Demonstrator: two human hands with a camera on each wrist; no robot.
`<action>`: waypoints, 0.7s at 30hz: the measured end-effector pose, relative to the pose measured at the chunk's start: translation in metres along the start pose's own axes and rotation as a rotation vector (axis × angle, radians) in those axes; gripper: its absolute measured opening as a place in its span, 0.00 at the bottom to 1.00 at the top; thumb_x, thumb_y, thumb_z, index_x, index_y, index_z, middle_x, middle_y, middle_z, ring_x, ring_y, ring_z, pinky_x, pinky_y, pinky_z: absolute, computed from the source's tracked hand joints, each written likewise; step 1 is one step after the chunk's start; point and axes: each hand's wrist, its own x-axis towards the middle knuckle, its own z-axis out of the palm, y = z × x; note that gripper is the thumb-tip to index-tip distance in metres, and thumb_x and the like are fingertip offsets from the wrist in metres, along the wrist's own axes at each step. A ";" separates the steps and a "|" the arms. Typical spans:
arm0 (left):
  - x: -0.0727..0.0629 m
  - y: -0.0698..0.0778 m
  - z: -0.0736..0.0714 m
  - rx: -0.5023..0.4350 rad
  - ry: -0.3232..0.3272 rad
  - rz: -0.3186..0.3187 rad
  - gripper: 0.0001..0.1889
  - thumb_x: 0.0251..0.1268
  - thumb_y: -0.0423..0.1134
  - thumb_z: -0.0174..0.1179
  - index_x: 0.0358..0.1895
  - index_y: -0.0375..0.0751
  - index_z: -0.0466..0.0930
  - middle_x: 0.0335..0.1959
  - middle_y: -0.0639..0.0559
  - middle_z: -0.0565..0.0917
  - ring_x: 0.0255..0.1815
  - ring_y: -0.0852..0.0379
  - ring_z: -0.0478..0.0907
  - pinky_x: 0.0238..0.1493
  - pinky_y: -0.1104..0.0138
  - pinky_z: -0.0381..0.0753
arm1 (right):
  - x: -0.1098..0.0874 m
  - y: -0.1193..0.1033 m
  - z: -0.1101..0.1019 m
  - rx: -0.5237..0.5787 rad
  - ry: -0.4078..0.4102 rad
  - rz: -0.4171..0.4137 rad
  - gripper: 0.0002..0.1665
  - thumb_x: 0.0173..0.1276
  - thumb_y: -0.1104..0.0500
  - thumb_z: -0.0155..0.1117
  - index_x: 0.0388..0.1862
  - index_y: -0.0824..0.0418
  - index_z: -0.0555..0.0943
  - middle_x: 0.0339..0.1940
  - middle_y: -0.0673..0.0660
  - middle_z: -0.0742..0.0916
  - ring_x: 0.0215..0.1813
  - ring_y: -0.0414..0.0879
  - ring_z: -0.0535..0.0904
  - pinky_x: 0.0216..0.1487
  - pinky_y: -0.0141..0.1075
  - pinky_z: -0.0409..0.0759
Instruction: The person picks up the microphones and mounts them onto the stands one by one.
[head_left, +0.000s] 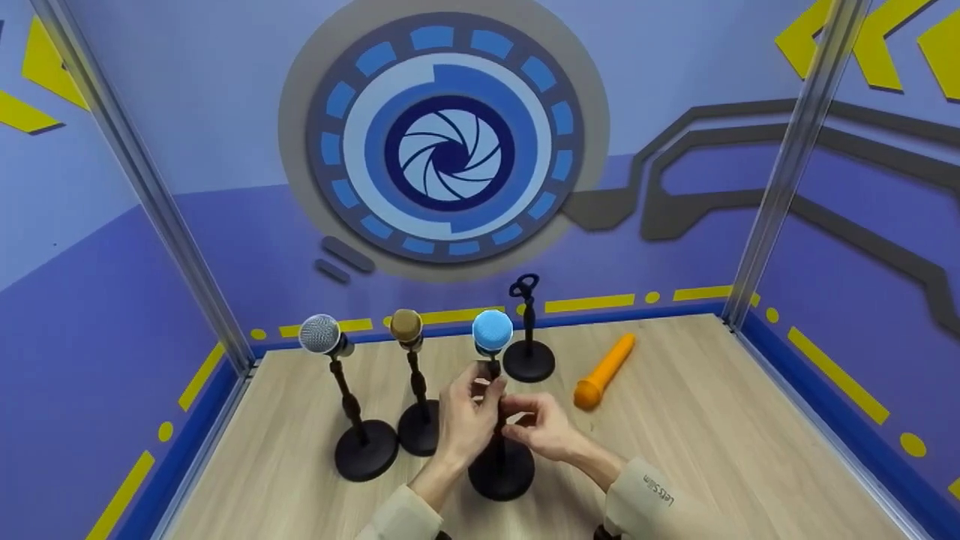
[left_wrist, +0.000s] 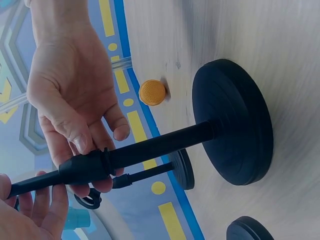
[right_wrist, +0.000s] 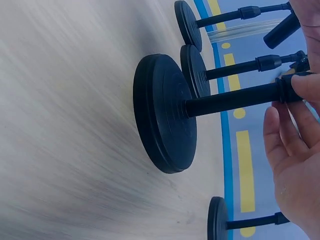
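A light blue-headed microphone (head_left: 493,331) tops a black desk microphone stand with a round base (head_left: 501,476), upright on the table. My left hand (head_left: 466,420) pinches the thin upper pole just beneath the microphone. Lower down, the thumb and fingers of my right hand (head_left: 546,429) grip the stand's thick collar (left_wrist: 82,169), where the thin pole enters the wider tube (left_wrist: 160,145). In the right wrist view, the right thumb presses on that collar while the base (right_wrist: 162,115) stands on the wood.
Left of my hands, two more stands carry a silver-headed microphone (head_left: 321,334) and a gold-headed one (head_left: 406,327). Behind is a stand (head_left: 529,364) with a bare holder ring. An orange microphone (head_left: 604,373) lies on the table to the right. Printed panels wall the back and sides.
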 end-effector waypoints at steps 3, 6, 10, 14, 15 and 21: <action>0.001 0.000 0.000 -0.009 0.003 0.006 0.04 0.80 0.41 0.71 0.44 0.47 0.86 0.41 0.51 0.91 0.41 0.55 0.94 0.44 0.67 0.90 | 0.001 -0.001 0.001 -0.009 0.033 0.000 0.21 0.68 0.71 0.75 0.60 0.68 0.90 0.54 0.71 0.94 0.53 0.39 0.90 0.49 0.32 0.90; 0.001 -0.001 0.000 -0.021 0.008 0.021 0.04 0.80 0.41 0.71 0.44 0.47 0.87 0.40 0.50 0.91 0.40 0.55 0.94 0.43 0.67 0.90 | 0.001 -0.002 0.004 -0.028 0.075 0.011 0.20 0.65 0.68 0.78 0.56 0.66 0.91 0.50 0.69 0.95 0.49 0.40 0.91 0.46 0.32 0.89; 0.000 -0.001 0.001 -0.027 0.009 0.021 0.02 0.80 0.39 0.70 0.45 0.47 0.87 0.40 0.51 0.91 0.40 0.55 0.94 0.43 0.67 0.90 | 0.002 -0.005 0.008 -0.062 0.128 0.034 0.17 0.62 0.65 0.83 0.50 0.65 0.91 0.43 0.68 0.94 0.43 0.38 0.88 0.42 0.29 0.85; 0.001 -0.002 0.001 -0.024 0.006 -0.001 0.03 0.80 0.39 0.70 0.46 0.46 0.86 0.42 0.51 0.91 0.42 0.55 0.93 0.46 0.66 0.90 | 0.003 -0.008 0.012 -0.089 0.173 0.060 0.17 0.60 0.63 0.86 0.46 0.64 0.89 0.38 0.67 0.93 0.38 0.34 0.84 0.39 0.28 0.83; 0.001 -0.002 0.001 -0.026 0.004 -0.005 0.03 0.80 0.39 0.70 0.47 0.46 0.86 0.42 0.50 0.91 0.42 0.55 0.93 0.46 0.66 0.90 | 0.003 -0.009 0.013 -0.093 0.183 0.064 0.17 0.60 0.63 0.86 0.45 0.64 0.89 0.37 0.67 0.92 0.37 0.34 0.83 0.39 0.28 0.83; 0.001 -0.003 0.002 -0.040 0.006 -0.008 0.05 0.81 0.40 0.70 0.49 0.45 0.86 0.43 0.51 0.91 0.44 0.53 0.94 0.47 0.65 0.90 | 0.003 -0.007 0.015 -0.125 0.208 0.077 0.19 0.58 0.63 0.88 0.43 0.64 0.86 0.34 0.64 0.91 0.36 0.33 0.82 0.37 0.29 0.84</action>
